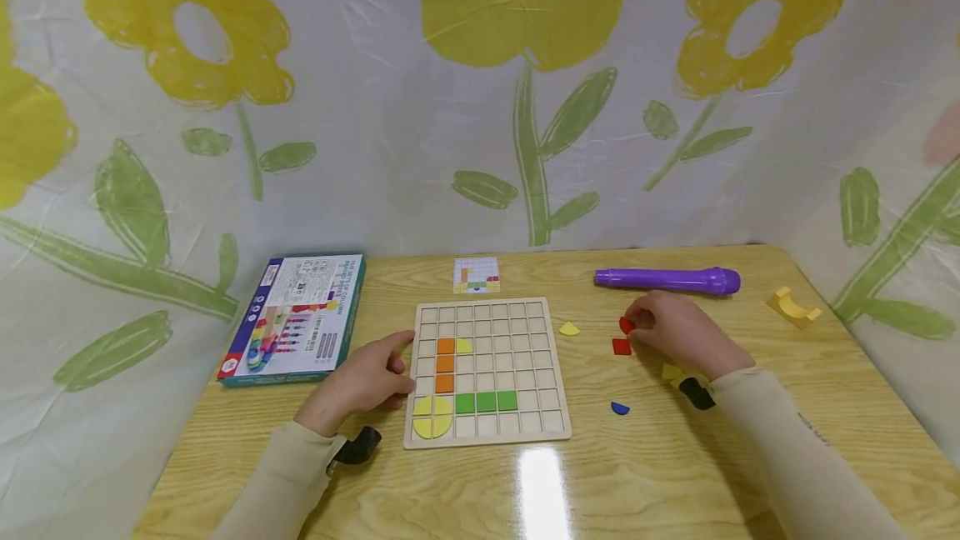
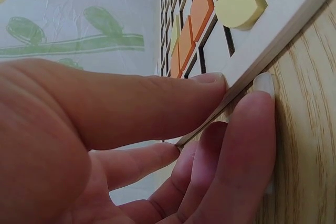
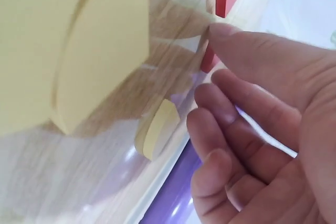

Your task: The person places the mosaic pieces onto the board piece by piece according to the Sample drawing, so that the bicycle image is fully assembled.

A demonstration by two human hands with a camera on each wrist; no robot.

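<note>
My left hand (image 1: 367,377) is at the left edge of a wooden grid board (image 1: 530,398), its thumb and index finger touching the rim. Orange squares (image 1: 446,363), green squares (image 1: 486,402), a yellow circle of quarter pieces and a single yellow quarter (image 1: 464,346) sit in the board. Over the table on the right, my right hand (image 1: 682,332) pinches a small red piece (image 3: 209,60) between thumb and fingers; its shape is partly hidden. Just beside the fingertips lies a red square (image 1: 622,347).
A yellow quarter (image 1: 569,328), a blue half-round (image 1: 619,408) and yellow pieces (image 1: 671,372) lie right of the board. Behind are a pattern card (image 1: 476,275) and a purple microphone (image 1: 667,280). A yellow arch (image 1: 793,308) stands far right, a box (image 1: 296,315) left.
</note>
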